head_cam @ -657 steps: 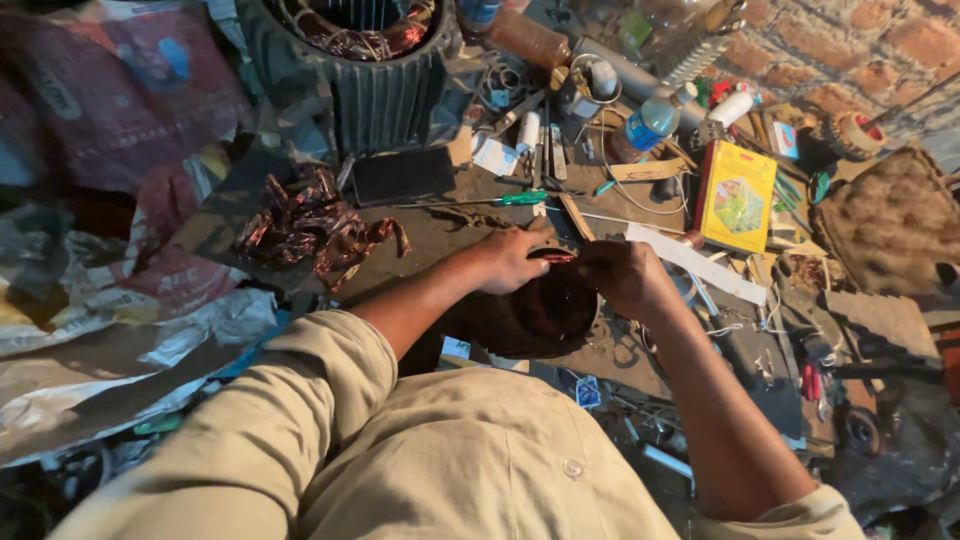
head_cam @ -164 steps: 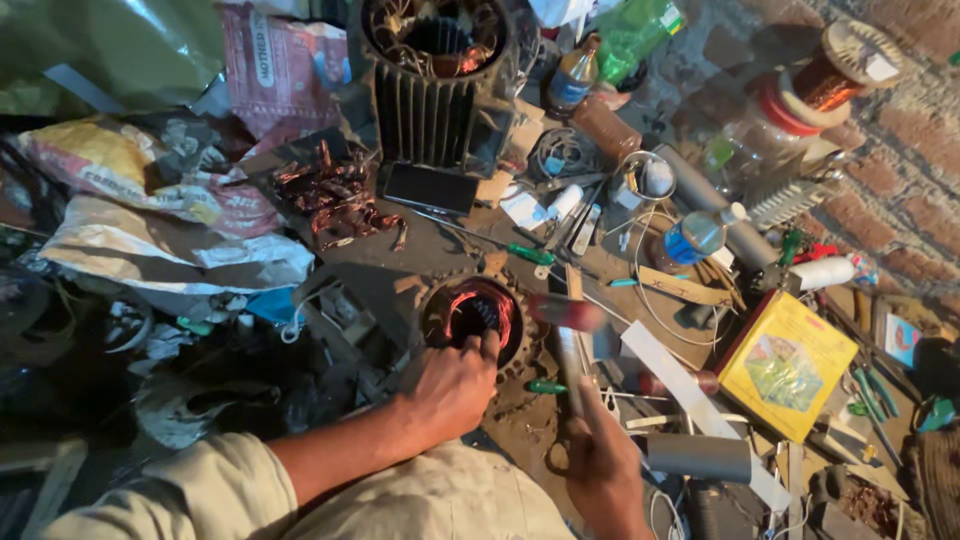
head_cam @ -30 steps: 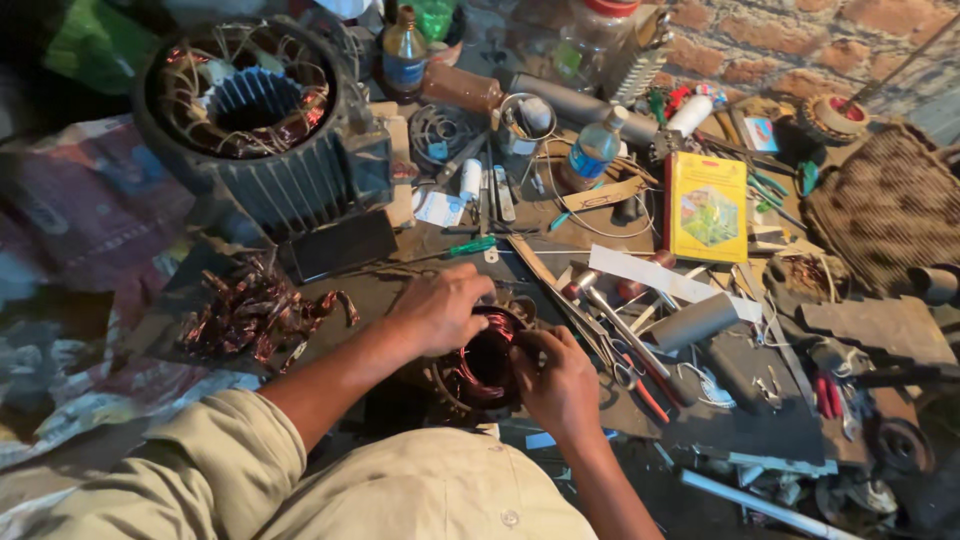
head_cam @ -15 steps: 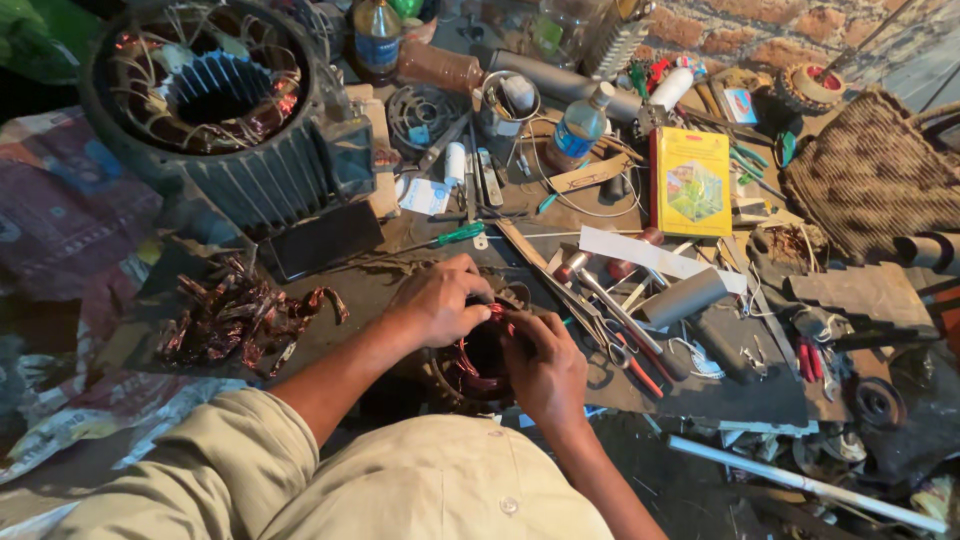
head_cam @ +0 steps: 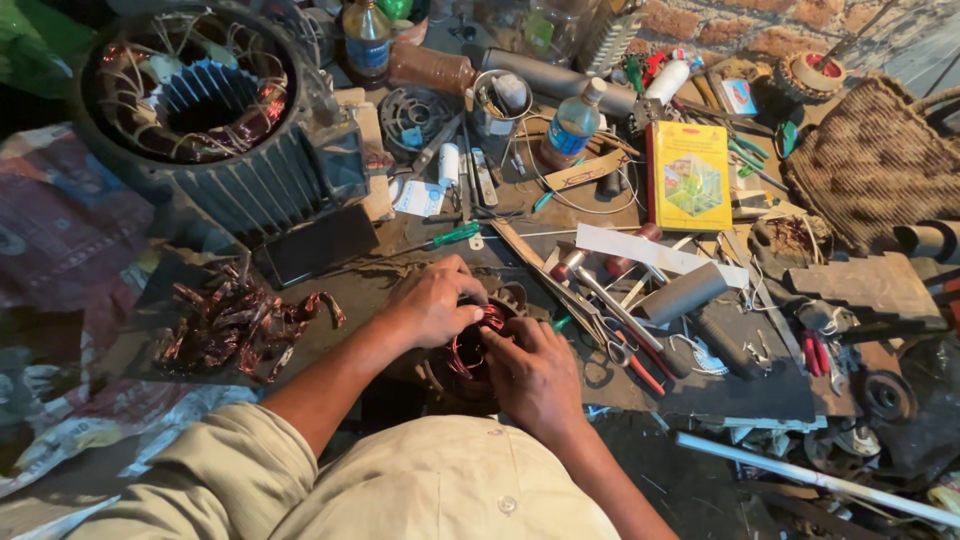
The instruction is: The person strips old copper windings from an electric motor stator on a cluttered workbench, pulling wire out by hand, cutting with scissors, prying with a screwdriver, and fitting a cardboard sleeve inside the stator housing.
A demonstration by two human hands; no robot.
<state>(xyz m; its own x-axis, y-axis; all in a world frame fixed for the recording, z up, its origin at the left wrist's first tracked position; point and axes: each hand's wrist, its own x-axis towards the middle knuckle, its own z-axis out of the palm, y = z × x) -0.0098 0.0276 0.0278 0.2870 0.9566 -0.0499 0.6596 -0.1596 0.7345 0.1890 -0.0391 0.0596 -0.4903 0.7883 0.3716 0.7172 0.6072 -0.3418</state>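
While both curl closed, left hand (head_cam: 432, 300) and right hand (head_cam: 535, 372) grip copper coil (head_cam: 470, 350).

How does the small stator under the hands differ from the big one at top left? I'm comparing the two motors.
The big stator is far larger than the small stator. The big one stands untouched, showing a finned grey housing; the small one is largely covered by the left hand and right hand. Both carry copper windings.

Big finned motor stator (head_cam: 215, 120), yellow box (head_cam: 690, 175), plastic bottle (head_cam: 573, 125), scrap copper pile (head_cam: 235, 325).
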